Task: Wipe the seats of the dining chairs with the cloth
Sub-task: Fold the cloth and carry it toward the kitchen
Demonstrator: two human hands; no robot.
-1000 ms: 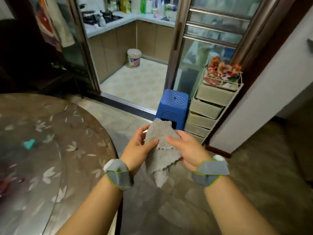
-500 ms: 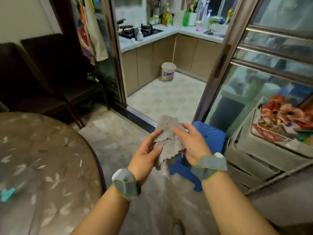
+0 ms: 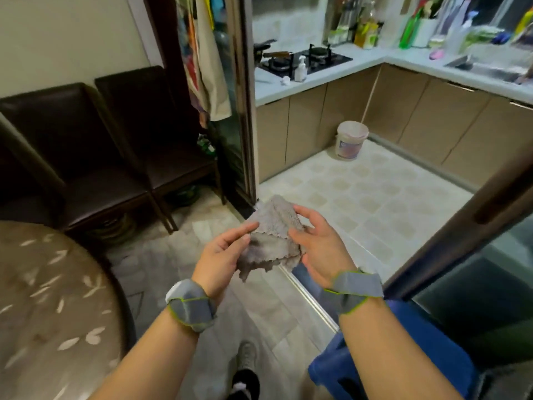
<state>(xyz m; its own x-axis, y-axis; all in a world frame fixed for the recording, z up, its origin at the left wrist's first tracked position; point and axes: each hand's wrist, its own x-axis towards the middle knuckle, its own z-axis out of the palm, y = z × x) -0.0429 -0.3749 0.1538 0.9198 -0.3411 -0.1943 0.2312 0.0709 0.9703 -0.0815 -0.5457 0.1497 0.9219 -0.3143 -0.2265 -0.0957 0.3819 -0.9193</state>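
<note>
I hold a crumpled grey cloth (image 3: 271, 241) in front of me with both hands. My left hand (image 3: 222, 258) pinches its left side and my right hand (image 3: 320, 246) grips its right side. Two dark brown dining chairs stand side by side against the wall at the left: the nearer chair (image 3: 95, 186) and the farther chair (image 3: 176, 166), seats facing me. Both hands are well to the right of the chairs and above the floor.
A round table (image 3: 49, 307) with a leaf-patterned cover fills the lower left. A blue plastic stool (image 3: 409, 365) stands under my right forearm. A sliding door frame (image 3: 245, 111) opens to the kitchen, where a white bucket (image 3: 350, 140) sits on the tiled floor.
The view has swung left, bringing the two dark chairs into sight. The blue stool has dropped to the lower right. Both hands still hold the cloth, bunched a bit more.
</note>
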